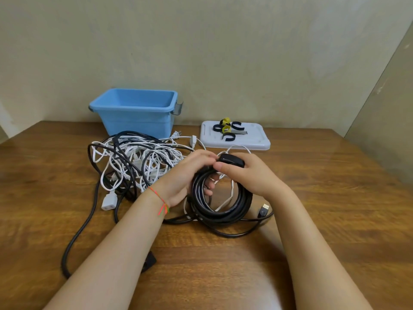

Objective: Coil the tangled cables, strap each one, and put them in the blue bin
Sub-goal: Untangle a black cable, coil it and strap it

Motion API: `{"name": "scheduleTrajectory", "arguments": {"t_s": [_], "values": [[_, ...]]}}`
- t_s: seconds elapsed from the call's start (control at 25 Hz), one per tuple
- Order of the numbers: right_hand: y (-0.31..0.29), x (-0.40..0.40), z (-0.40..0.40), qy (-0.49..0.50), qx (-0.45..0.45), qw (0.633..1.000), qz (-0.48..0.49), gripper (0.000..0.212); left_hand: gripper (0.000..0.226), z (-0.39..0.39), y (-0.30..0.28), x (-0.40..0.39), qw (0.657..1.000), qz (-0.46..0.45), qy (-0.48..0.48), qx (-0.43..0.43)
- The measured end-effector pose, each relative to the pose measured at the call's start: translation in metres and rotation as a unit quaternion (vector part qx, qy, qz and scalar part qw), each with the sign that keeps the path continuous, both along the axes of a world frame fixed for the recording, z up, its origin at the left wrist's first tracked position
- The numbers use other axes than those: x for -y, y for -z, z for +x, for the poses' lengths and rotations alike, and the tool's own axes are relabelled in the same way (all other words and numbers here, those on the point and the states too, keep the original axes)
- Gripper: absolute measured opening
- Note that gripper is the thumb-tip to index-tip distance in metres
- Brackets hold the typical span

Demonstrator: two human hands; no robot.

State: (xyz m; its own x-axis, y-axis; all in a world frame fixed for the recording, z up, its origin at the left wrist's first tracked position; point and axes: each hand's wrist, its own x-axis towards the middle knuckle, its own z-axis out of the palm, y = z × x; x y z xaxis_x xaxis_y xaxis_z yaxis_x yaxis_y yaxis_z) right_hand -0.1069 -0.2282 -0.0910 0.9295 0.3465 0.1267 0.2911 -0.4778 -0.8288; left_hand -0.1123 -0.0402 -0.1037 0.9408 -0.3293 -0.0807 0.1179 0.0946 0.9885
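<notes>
The left hand [187, 175] is gripping the near-left side of a coil of black cable [221, 198], its fingers curling through the middle of the loop. Going from the left: a thick black cord [78, 233] is trailing across the wooden surface [335, 220] toward the near-left edge, with bare wood showing on its outer side. Beside it, a tangled heap of white and black cables [136, 162] is lying just in front of the blue bin [136, 117], which is standing open against the back wall. The heap is touching the coil on the coil's left. At centre, the coil is standing slightly raised off the surface between both hands, and a black strap [231, 161] is wrapping over its top. The right hand [248, 175] is pinching that strap against the coil with thumb and curled fingers. A cable end with a small connector [263, 210] is lying just right of the coil. Behind, near the back edge, a white tray [257, 139] is holding several black and yellow straps [228, 130]. Right of the hands, open wood is running to the right edge.
</notes>
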Motion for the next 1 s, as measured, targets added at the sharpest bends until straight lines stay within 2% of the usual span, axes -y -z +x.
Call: {"name": "scheduleTrajectory", "arguments": {"t_s": [0.2,0.36,0.56,0.64,0.76,0.84,0.92,1.0], "values": [[0.007,-0.009,0.001,0.022,0.019,1.000,-0.006,0.029,0.019,0.003,0.002,0.002,0.997,-0.050,-0.050,-0.038],[0.003,-0.010,-0.004,0.013,0.018,1.000,0.015,0.018,0.016,0.005,0.004,-0.003,0.994,-0.090,-0.018,-0.058],[-0.002,-0.013,-0.009,-0.009,0.000,1.000,0.010,0.025,0.015,0.001,0.001,-0.014,0.984,-0.124,0.060,-0.115],[-0.004,-0.010,-0.009,-0.006,-0.009,1.000,0.027,0.020,0.016,-0.001,0.000,-0.014,0.974,-0.156,0.081,-0.142],[-0.002,-0.007,-0.007,0.020,0.012,0.999,0.034,0.016,0.013,0.000,0.002,-0.008,0.967,-0.169,0.088,-0.168],[0.000,-0.007,-0.004,0.073,0.035,0.996,0.031,0.022,0.015,0.004,0.004,-0.005,0.967,-0.162,0.077,-0.181],[-0.005,-0.005,-0.004,0.114,0.006,0.991,0.066,0.033,0.020,0.007,0.005,-0.004,0.966,-0.156,0.055,-0.196],[-0.009,-0.002,-0.006,0.102,-0.022,0.989,0.103,0.033,0.021,0.007,0.005,-0.003,0.965,-0.156,0.037,-0.208]]}}
